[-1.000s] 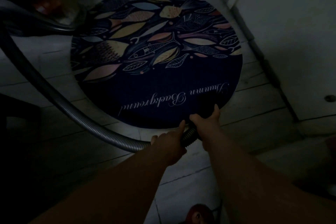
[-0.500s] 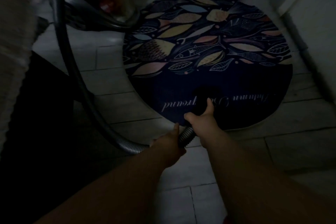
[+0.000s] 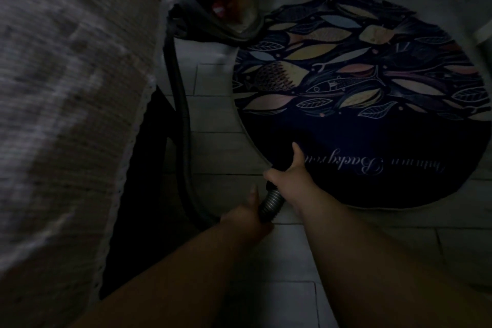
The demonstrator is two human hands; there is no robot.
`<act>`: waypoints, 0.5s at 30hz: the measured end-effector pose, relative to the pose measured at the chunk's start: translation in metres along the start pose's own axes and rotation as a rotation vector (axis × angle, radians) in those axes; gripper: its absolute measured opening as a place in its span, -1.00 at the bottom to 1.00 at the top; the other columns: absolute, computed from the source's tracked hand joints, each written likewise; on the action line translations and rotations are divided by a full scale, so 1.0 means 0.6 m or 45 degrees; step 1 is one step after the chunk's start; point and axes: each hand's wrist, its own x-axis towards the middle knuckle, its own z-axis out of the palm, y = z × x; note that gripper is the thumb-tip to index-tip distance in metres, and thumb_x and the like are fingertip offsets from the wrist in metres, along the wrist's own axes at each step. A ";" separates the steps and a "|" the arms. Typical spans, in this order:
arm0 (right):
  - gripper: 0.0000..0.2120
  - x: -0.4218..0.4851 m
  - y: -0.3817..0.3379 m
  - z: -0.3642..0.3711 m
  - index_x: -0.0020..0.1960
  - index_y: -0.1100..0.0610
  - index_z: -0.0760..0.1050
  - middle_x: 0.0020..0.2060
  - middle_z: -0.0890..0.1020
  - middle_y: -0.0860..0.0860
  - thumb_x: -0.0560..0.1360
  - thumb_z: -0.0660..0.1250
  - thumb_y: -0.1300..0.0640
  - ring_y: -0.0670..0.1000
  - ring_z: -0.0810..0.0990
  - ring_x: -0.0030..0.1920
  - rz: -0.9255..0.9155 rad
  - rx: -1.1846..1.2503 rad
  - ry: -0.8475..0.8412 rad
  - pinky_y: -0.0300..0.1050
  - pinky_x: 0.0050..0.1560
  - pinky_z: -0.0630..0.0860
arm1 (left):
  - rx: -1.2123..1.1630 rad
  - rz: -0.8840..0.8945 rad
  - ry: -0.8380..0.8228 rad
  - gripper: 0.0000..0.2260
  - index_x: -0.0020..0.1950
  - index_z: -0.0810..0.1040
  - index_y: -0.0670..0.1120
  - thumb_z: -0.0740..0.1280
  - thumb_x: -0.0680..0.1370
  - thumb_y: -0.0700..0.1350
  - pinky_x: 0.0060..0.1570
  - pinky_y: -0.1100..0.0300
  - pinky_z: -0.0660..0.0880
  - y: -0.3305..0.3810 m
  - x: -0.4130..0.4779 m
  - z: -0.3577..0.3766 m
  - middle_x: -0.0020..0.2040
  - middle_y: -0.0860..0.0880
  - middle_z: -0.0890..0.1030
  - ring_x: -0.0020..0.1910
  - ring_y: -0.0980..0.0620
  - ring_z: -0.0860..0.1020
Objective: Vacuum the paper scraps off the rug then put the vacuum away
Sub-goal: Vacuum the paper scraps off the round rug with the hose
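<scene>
Since the earlier frames the view has swung left: the rug (image 3: 372, 93) now sits toward 2 o'clock, and a pale woven fabric (image 3: 72, 104) has come in to fill the 9 o'clock side. Both hands remain on the hose (image 3: 269, 204).

Right hand (image 3: 286, 172): fingers wrapped around the dark nozzle end of the hose, thumb extended forward along it, at the rug's near-left edge. The nozzle tip is lost in shadow against the dark rug; contact with the rug cannot be told.

Left hand (image 3: 246, 214): closed on the ribbed grey hose just behind the right hand, thumb raised.

Hose: runs from the hands toward 8 o'clock, then curves up along the fabric's edge to 12 o'clock, where it meets the vacuum (image 3: 226, 5).

Vacuum: stands on the tiled floor (image 3: 213, 152) at 12 o'clock, touching or overlapping the rug's far-left edge. Its clear bin shows red inside.

Rug: round, dark, leaf and fish pattern, script lettering near the right hand. Lighting is dim; paper scraps cannot be made out.
</scene>
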 end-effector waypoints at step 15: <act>-0.10 -0.030 0.039 -0.119 0.56 -0.22 -0.14 0.40 0.37 0.04 0.49 0.37 0.17 0.06 0.49 0.12 0.087 -0.068 -0.031 0.01 0.16 0.51 | 0.061 0.116 -0.065 -0.10 0.50 -0.32 0.15 0.36 0.49 0.03 0.37 -0.03 0.29 0.091 -0.009 0.074 0.46 -0.03 0.33 0.38 -0.05 0.37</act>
